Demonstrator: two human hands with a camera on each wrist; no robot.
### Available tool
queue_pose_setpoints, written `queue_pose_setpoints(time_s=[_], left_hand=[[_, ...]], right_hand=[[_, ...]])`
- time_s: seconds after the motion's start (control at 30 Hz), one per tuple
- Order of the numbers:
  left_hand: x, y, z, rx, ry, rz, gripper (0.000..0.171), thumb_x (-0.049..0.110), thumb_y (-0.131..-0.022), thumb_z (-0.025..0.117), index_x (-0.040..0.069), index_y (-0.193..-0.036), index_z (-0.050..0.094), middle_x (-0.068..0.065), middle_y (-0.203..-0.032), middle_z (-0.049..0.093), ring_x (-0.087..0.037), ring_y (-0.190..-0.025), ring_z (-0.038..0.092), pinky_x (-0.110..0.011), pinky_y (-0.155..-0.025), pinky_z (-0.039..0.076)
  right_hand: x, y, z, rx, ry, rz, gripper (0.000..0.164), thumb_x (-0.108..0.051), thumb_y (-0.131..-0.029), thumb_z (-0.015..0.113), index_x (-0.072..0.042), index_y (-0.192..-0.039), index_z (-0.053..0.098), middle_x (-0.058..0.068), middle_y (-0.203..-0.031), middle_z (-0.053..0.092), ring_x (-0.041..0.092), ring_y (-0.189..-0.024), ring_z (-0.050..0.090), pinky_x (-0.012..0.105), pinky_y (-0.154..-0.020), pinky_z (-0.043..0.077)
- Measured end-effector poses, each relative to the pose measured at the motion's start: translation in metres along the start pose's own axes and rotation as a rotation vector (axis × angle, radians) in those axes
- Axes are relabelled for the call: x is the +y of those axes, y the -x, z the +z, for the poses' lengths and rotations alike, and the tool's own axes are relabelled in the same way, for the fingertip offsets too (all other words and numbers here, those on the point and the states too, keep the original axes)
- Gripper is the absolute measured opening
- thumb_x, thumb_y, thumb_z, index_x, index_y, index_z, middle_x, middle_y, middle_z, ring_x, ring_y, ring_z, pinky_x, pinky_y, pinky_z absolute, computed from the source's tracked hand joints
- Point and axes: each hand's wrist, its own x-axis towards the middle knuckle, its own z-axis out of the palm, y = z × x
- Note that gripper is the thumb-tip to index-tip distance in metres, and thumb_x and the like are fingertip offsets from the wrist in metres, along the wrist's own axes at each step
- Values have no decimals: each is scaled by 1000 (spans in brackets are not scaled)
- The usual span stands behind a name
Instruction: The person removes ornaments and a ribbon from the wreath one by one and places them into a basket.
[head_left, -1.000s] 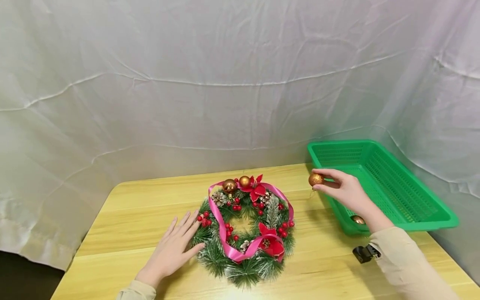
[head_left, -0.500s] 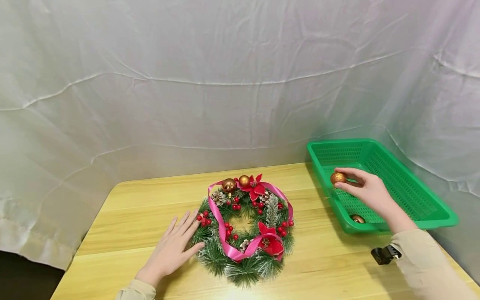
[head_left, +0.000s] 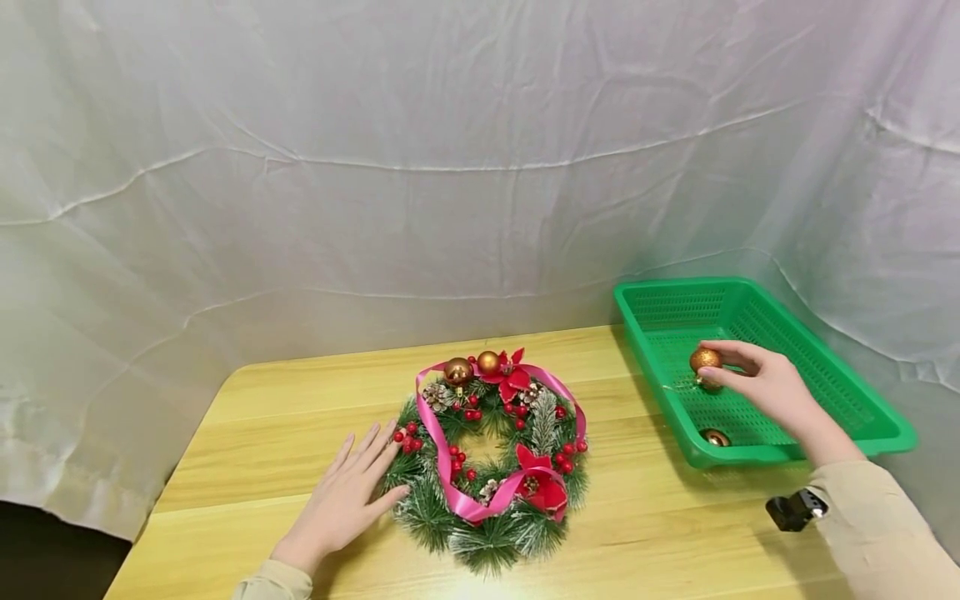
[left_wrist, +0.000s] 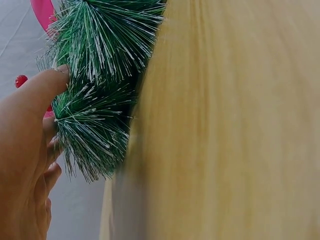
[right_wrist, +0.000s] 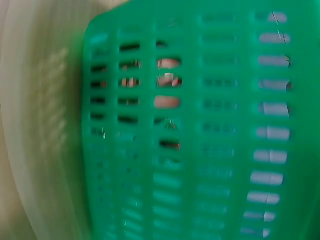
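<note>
With thumb and fingers, my right hand [head_left: 776, 390] pinches a glittery gold Christmas bauble [head_left: 704, 359] inside the green basket's outline. A thin gold string shows below the bauble. Part of a second brown ball seems to peek out under my thumb, partly hidden. Flat beside the Christmas wreath [head_left: 487, 537] lies my left hand [head_left: 345, 500], fingers straight, its fingertips and thumb touching the green needles. The wreath carries pink ribbon, red flowers, berries, pinecones, a shiny brown bauble [head_left: 458, 372] and a small gold bauble [head_left: 488, 362]. Wreath needles [left_wrist: 95, 130] sit against my left thumb in the left wrist view.
The green plastic basket [head_left: 832, 367] stands at the table's right side, with a shiny brown bauble [head_left: 715, 437] in its near corner. In the right wrist view its slotted wall [right_wrist: 190, 130] fills the picture, blurred. A pale curtain [head_left: 450, 233] hangs behind the wooden table [head_left: 285, 417].
My right hand has moved right with the glittery bauble, from beside the basket's left rim to inside its outline. The left hand and the wreath have stayed put.
</note>
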Motion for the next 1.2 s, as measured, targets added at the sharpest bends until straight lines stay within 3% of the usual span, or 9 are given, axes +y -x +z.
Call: queue_pose_setpoints(time_s=[0.13, 0.43, 0.67, 0.97, 1.2], left_hand=[[0, 0, 0, 2, 2, -1, 71, 58, -94, 46, 10, -146, 39, 1, -159, 15, -30, -141, 23, -50, -115, 9], [0, 0, -1, -28, 9, -15, 71, 58, -94, 45, 12, -147, 36, 3, -159, 11, -27, -143, 19, -52, -114, 11], [0, 0, -1, -16, 9, -9, 70, 57, -94, 46, 11, -146, 39, 2, -159, 13, -28, -143, 20, -51, -115, 10], [0, 0, -1, -46, 15, -26, 71, 58, -94, 44, 11, -147, 37, 4, -159, 10, -25, -144, 17, -49, -116, 6], [0, -1, 0, -40, 9, -21, 71, 58, -94, 44, 11, -147, 37, 3, -159, 11, -25, -144, 17, -47, -116, 5]], right_hand=[[12, -1, -8, -12, 25, -16, 52, -35, -88, 68, -11, -133, 56, -16, -113, 61, -16, -97, 50, 11, -71, 45], [43, 2, -28, -64, 80, 0, 53, -34, -89, 68, -8, -133, 55, -9, -113, 65, -15, -95, 51, 12, -71, 45], [59, 4, -38, -138, 42, 18, 52, -31, -92, 65, -4, -135, 52, -18, -112, 63, -16, -95, 53, 12, -72, 48], [62, 5, -42, -227, 117, 16, 55, -31, -91, 65, 0, -134, 51, 17, -120, 63, -9, -94, 56, 19, -73, 50], [63, 6, -41, -262, 102, 6, 54, -28, -92, 65, 2, -134, 50, 22, -123, 60, -9, -95, 56, 20, -73, 50]])
